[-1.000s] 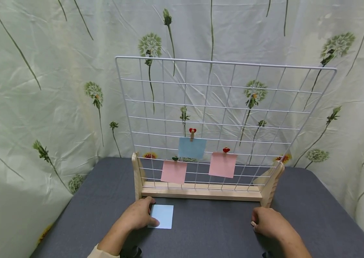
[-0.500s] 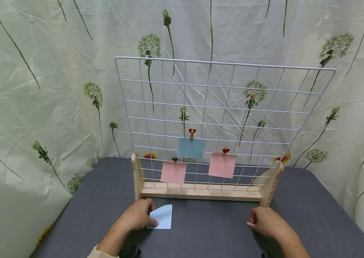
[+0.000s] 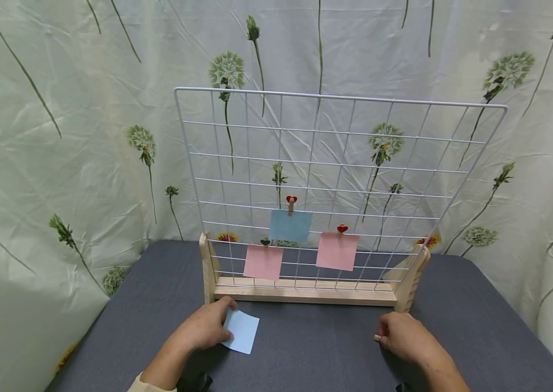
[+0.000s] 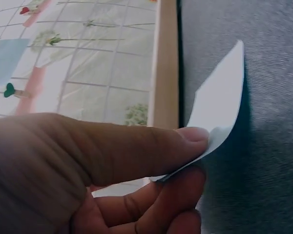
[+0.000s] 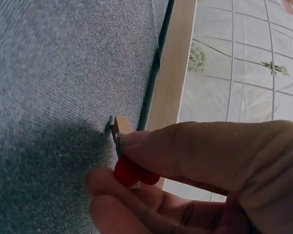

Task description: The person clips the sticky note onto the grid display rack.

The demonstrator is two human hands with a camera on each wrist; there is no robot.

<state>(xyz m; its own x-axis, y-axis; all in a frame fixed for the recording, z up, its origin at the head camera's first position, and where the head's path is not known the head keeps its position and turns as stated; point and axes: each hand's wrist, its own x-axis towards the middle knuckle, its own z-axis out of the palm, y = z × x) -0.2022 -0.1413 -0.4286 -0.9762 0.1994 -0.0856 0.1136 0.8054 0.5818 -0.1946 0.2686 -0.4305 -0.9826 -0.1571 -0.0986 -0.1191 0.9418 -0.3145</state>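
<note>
My left hand (image 3: 206, 325) pinches a light blue square of paper (image 3: 242, 332) by its left edge, thumb on top and fingers beneath. In the left wrist view the paper (image 4: 219, 95) bends upward, its far corner raised off the dark cloth. My right hand (image 3: 406, 336) is at the right, low over the table. Between its thumb and fingers it holds a small wooden clothespin (image 5: 122, 126) with a red heart (image 5: 134, 171) on it. The pin's wooden tip points away from the fingers, close over the cloth.
A white wire grid (image 3: 335, 144) stands in a wooden base (image 3: 306, 295) behind the hands. Clipped to it are a blue note (image 3: 291, 226), a left pink note (image 3: 263, 262) and a right pink note (image 3: 337, 251). A flower-printed curtain (image 3: 85, 179) hangs behind the dark table (image 3: 315, 348).
The left hand has picked up the blue paper's edge; the sheet, flat before, is now lifted and turned slightly. The right hand has shifted slightly left, still holding the clothespin.
</note>
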